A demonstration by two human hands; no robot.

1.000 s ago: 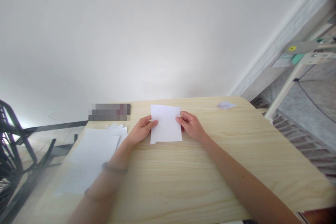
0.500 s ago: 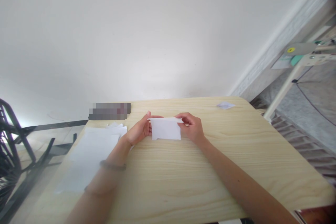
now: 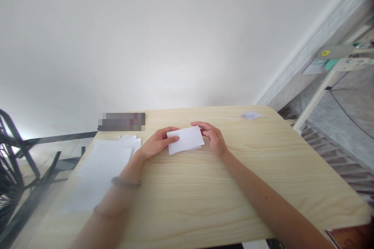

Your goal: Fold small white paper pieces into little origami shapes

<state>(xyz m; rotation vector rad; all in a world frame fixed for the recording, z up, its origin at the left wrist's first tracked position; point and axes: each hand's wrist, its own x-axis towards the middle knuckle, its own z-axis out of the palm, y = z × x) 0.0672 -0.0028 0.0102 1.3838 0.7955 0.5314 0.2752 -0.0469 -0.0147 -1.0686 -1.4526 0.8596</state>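
Observation:
A small white sheet of paper (image 3: pixel 186 139), folded in half, lies on the pale wooden table (image 3: pixel 204 186) near its far edge. My left hand (image 3: pixel 156 143) pinches the paper's left end, with the thumb on top and the fingers curled. My right hand (image 3: pixel 212 137) grips the right end, its fingers bent over the paper's top right corner. Both forearms reach in from the near edge of the table, and the left wrist wears a thin dark band.
A stack of white sheets (image 3: pixel 101 169) lies at the table's left side. A small folded paper shape (image 3: pixel 250 115) sits at the far right corner. A dark metal frame (image 3: pixel 17 163) stands to the left, and a white stand (image 3: pixel 318 93) to the right.
The sheet lay open and upright a second ago. Both hands have brought its top edge down towards me, so it is now folded to about half its height.

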